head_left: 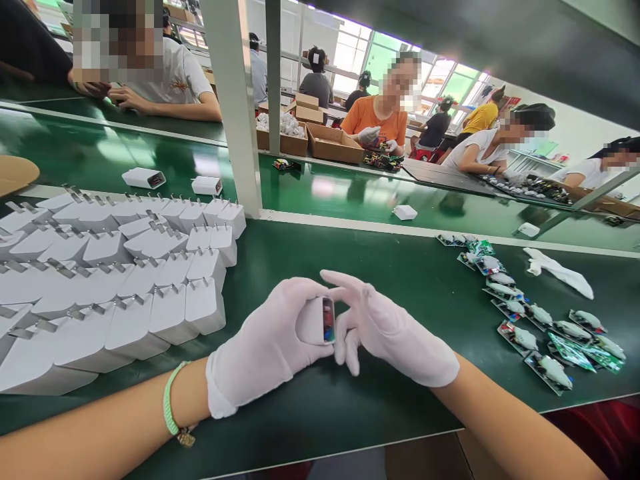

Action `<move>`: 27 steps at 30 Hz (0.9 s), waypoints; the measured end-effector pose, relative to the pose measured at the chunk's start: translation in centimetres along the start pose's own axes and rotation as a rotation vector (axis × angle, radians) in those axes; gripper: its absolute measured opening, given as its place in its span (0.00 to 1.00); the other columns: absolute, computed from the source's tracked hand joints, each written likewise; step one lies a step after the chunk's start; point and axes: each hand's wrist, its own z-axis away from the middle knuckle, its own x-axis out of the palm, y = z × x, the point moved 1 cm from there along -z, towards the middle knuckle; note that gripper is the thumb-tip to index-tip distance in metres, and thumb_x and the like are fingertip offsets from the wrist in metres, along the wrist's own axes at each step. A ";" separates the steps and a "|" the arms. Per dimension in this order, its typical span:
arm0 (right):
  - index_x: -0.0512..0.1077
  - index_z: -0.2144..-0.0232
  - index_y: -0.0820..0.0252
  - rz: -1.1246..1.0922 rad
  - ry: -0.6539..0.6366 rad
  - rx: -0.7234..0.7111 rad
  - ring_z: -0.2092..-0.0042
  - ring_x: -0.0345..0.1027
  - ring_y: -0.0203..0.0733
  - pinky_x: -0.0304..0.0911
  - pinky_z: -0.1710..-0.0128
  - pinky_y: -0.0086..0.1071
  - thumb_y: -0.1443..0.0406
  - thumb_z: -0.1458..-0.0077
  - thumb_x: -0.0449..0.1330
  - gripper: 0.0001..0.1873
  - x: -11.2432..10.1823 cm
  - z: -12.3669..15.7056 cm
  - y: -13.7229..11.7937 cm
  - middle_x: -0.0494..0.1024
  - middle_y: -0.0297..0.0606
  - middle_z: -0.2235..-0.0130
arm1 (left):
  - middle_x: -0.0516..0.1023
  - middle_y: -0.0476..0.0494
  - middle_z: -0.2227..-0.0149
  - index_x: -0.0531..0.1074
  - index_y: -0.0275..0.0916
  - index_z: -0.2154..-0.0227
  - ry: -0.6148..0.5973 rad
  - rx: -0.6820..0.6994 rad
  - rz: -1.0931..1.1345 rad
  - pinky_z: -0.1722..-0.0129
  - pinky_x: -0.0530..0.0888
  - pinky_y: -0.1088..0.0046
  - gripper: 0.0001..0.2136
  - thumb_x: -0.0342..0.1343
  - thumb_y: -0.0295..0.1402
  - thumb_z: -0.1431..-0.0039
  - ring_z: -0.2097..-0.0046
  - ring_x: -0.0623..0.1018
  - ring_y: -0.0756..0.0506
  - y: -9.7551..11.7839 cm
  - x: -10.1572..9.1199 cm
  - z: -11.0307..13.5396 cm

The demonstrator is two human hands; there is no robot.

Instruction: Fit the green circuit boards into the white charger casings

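Observation:
My left hand point(270, 347), in a white glove, is wrapped round a white charger housing point(314, 321) whose open end shows red and blue parts inside. My right hand point(385, 330), also gloved, presses against that open end with the index finger laid over the top. Both hands rest on the green table point(350, 267) near its front edge. To the left stand several rows of white charger housings point(125, 273) with metal prongs up. Several small circuit boards point(530, 320) lie in a loose pile to the right.
A white glove point(557, 270) lies beyond the boards. Single chargers point(144, 178) sit on the green conveyor belt point(350, 190) behind a white post point(235, 107). Cardboard boxes point(333, 143) and several seated workers are across the belt.

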 end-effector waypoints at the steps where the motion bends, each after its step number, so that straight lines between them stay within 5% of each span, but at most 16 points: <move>1: 0.55 0.40 0.47 -0.008 0.011 -0.043 0.72 0.71 0.34 0.67 0.78 0.30 0.45 0.41 0.49 0.30 -0.1 0.0 0.0 0.65 0.44 0.47 | 0.73 0.47 0.58 0.66 0.42 0.58 0.005 -0.052 0.014 0.57 0.75 0.66 0.19 0.62 0.34 0.54 0.58 0.75 0.45 -0.2 -0.1 0.0; 6: 0.58 0.42 0.48 0.149 0.043 -0.081 0.73 0.69 0.30 0.69 0.74 0.30 0.57 0.40 0.55 0.24 -0.3 -0.1 0.0 0.67 0.40 0.50 | 0.72 0.48 0.57 0.64 0.43 0.57 -0.001 -0.113 0.100 0.54 0.74 0.65 0.21 0.62 0.31 0.55 0.57 0.75 0.46 0.0 -0.7 0.1; 12: 0.52 0.40 0.53 0.119 -0.055 -0.004 0.66 0.70 0.36 0.71 0.66 0.36 0.55 0.40 0.54 0.29 0.4 -0.5 0.1 0.67 0.40 0.52 | 0.73 0.47 0.56 0.64 0.43 0.57 0.004 0.006 0.247 0.56 0.76 0.69 0.20 0.62 0.27 0.53 0.57 0.76 0.47 0.3 -0.7 0.6; 17: 0.66 0.53 0.58 0.188 -0.128 -0.089 0.64 0.62 0.37 0.64 0.63 0.33 0.55 0.42 0.56 0.18 1.4 -1.0 -0.8 0.69 0.34 0.64 | 0.74 0.47 0.53 0.64 0.44 0.55 -0.009 0.105 0.277 0.54 0.75 0.69 0.22 0.62 0.24 0.53 0.54 0.76 0.48 0.3 -0.7 0.8; 22: 0.68 0.59 0.59 0.338 -0.034 -0.162 0.61 0.63 0.44 0.62 0.59 0.39 0.55 0.49 0.59 0.18 1.9 -0.7 -1.4 0.71 0.38 0.61 | 0.74 0.47 0.53 0.65 0.44 0.56 -0.026 0.229 0.227 0.53 0.75 0.70 0.21 0.62 0.22 0.52 0.52 0.76 0.47 0.7 -0.8 0.8; 27: 0.66 0.51 0.60 0.402 0.122 -0.189 0.57 0.66 0.50 0.62 0.54 0.45 0.60 0.53 0.58 0.25 2.1 -0.4 -0.4 0.73 0.41 0.57 | 0.76 0.48 0.55 0.65 0.45 0.55 -0.012 0.229 0.219 0.53 0.76 0.70 0.22 0.62 0.22 0.52 0.53 0.77 0.47 0.9 -0.6 1.0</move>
